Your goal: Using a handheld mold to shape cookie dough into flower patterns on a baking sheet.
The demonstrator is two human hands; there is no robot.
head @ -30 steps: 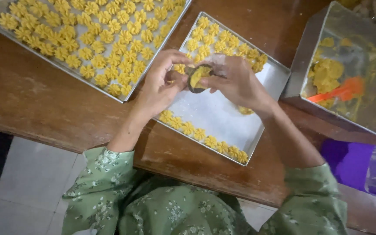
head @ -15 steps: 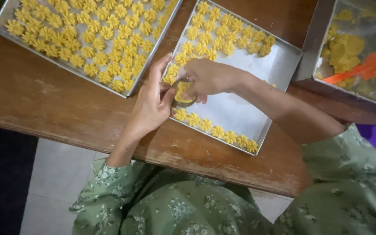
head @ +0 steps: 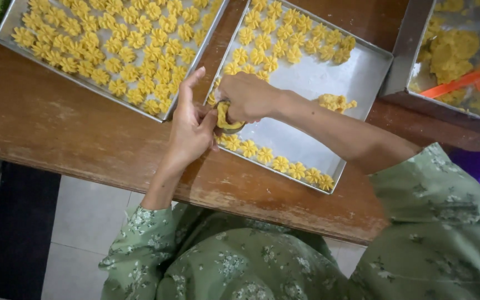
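Note:
My right hand (head: 248, 97) grips a small round metal cookie mould (head: 226, 118) filled with yellow dough, held low over the near left corner of the middle baking tray (head: 318, 83). My left hand (head: 191, 125) rests against the mould from the left, thumb and fingers touching it, index finger raised. Flower-shaped yellow cookies (head: 284, 164) line the tray's near edge and fill its far end; a small cluster lies by its right side.
A second tray (head: 6, 28) packed with several rows of the same cookies lies at the left. A metal box (head: 404, 50) with yellow dough and an orange spatula (head: 462, 78) stands at the right. All rest on a worn wooden table (head: 73, 133).
Both hands have stayed at the tray's near left corner with the mould, and the right hand has pressed lower onto it. The camera view has shifted slightly.

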